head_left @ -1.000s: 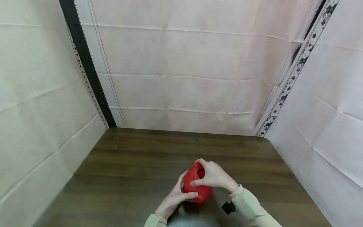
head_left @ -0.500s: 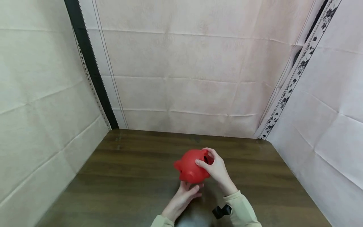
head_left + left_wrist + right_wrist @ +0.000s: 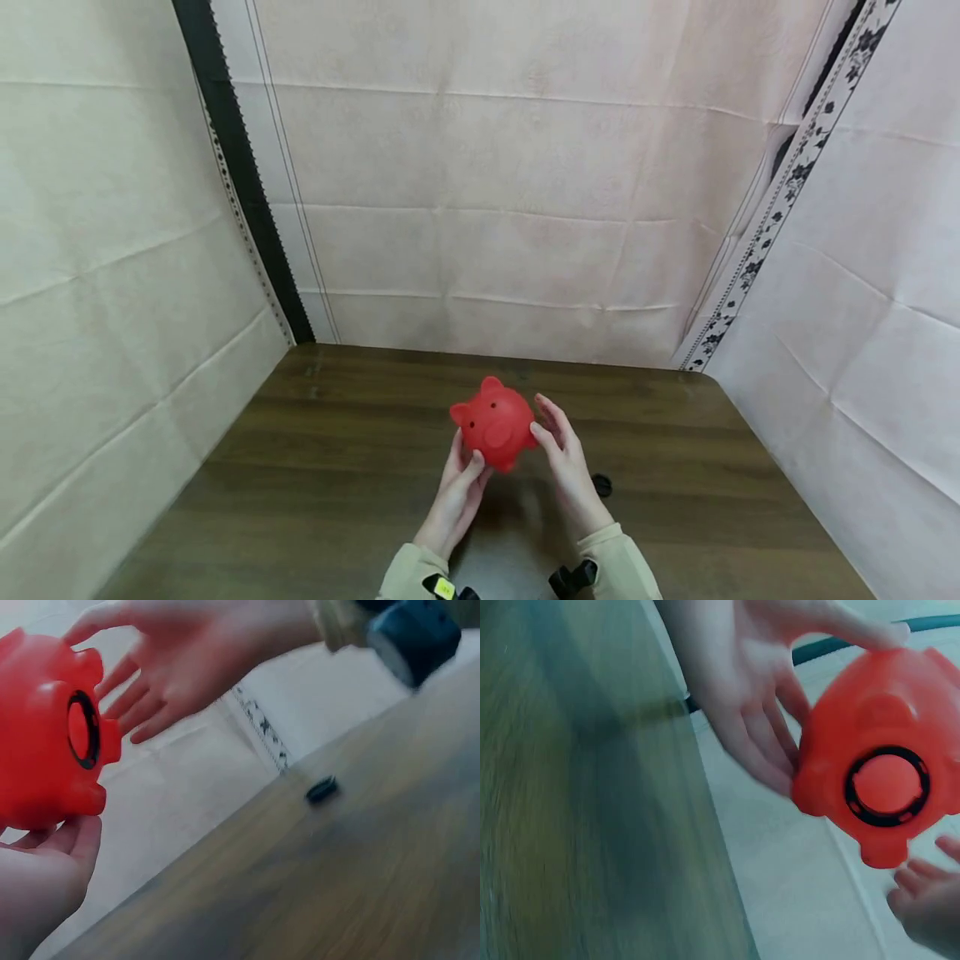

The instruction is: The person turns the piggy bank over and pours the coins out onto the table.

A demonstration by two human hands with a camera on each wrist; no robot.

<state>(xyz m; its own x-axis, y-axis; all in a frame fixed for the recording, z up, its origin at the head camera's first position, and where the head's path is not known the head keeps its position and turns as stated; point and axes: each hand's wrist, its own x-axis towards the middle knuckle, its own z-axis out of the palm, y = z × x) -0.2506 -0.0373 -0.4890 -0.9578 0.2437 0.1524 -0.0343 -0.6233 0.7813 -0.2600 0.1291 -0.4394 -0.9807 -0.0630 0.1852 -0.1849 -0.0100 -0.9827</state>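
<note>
A red piggy bank (image 3: 497, 427) is up off the table, its snout and eyes facing the head camera. My left hand (image 3: 452, 500) grips it from the lower left, the thumb bent along its underside. In the right wrist view, the left hand's fingers (image 3: 761, 742) wrap its side. My right hand (image 3: 567, 471) stands at the pig's right side, fingers spread and slightly bent; the left wrist view shows this right hand (image 3: 187, 664) holding nothing. On the pig's belly, both wrist views show a black ring (image 3: 853, 802) around a red round plug (image 3: 887, 784).
A small black round piece (image 3: 602, 485) lies on the brown wooden table (image 3: 337, 483), beyond my right wrist. Pale cloth hangs behind the table (image 3: 480, 167) and along both sides. Each pale green sleeve carries a wrist device, such as the black one (image 3: 573, 577) on the right.
The pig has turned from its opening facing up to its face facing me, and risen in view. My right hand has left the pig's opening; a black piece now shows on the table.
</note>
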